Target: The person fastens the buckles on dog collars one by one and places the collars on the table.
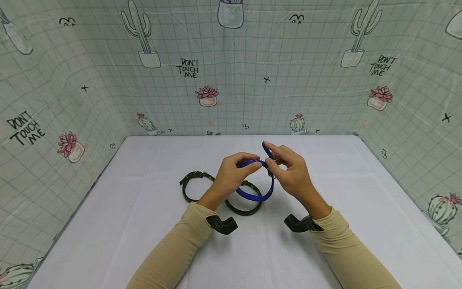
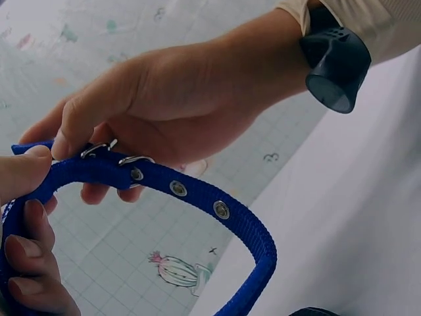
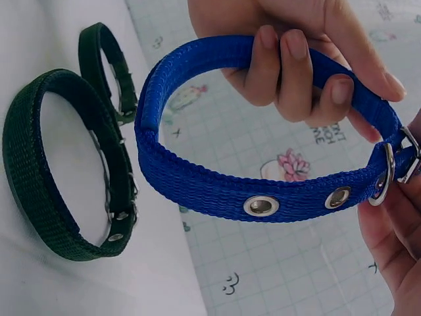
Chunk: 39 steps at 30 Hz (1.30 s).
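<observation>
A blue pet collar (image 1: 252, 197) with metal eyelets, a buckle and a D-ring is held up over the table in a loop. My left hand (image 1: 234, 172) grips its band, thumb on one side and fingers curled on the other, as the right wrist view shows. At the metal buckle (image 3: 411, 146), my right hand (image 1: 292, 170) pinches the collar between thumb and fingers. The strap's end (image 1: 266, 149) sticks up by the right fingertips in the head view. The D-ring (image 3: 388, 174) sits beside the buckle.
Two dark green collars lie on the white table (image 1: 108, 224): one collar (image 1: 185, 192) at the left, another collar (image 1: 245, 212) below the blue one. Both are looped. A patterned cloth (image 1: 245, 72) hangs behind and at the sides. A black wrist camera (image 1: 221, 224) sits on each wrist.
</observation>
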{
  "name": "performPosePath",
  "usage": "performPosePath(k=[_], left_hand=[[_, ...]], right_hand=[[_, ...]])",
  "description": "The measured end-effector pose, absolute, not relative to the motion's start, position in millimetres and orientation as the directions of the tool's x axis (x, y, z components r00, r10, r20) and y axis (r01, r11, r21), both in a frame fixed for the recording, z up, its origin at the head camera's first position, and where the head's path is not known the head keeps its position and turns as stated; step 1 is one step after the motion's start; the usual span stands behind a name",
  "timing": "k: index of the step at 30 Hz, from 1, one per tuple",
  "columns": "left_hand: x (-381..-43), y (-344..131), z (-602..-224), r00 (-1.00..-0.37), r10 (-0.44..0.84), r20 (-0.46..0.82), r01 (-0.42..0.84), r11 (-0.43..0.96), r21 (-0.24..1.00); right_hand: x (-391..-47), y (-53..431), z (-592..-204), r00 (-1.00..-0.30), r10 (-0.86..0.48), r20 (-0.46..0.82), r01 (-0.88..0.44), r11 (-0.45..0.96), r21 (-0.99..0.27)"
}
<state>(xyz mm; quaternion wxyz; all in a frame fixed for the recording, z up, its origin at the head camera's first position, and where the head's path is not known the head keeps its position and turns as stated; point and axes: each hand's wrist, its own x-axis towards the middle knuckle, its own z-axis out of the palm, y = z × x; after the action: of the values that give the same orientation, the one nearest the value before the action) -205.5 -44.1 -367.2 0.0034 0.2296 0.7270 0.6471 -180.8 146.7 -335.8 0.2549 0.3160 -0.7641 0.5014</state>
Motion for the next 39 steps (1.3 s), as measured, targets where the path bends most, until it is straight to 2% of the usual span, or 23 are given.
performPosePath(k=[12, 28, 32, 35, 39], left_hand=[[-205, -44, -367, -0.894, 0.349, 0.281, 0.313, 0.038, 0.949], [-204, -43, -365, -0.891, 0.353, 0.286, 0.348, 0.127, 0.929], [-204, -44, -365, -0.893, 0.339, 0.296, 0.357, 0.132, 0.925], [-205, -45, -365, -0.894, 0.331, 0.303, 0.363, 0.138, 0.921], [-205, -45, -365, -0.896, 0.324, 0.303, 0.365, 0.147, 0.919]], right_hand=[[-181, 147, -338, -0.677, -0.233, 0.698, -0.731, 0.317, -0.604], [-179, 150, -338, -0.71, -0.238, 0.663, -0.7, 0.344, -0.626], [-190, 156, -351, -0.72, -0.239, 0.651, -0.689, 0.354, -0.633], [-200, 161, -361, -0.714, -0.26, 0.65, -0.694, 0.383, -0.609], [-205, 164, -363, -0.66, -0.312, 0.684, -0.744, 0.397, -0.538]])
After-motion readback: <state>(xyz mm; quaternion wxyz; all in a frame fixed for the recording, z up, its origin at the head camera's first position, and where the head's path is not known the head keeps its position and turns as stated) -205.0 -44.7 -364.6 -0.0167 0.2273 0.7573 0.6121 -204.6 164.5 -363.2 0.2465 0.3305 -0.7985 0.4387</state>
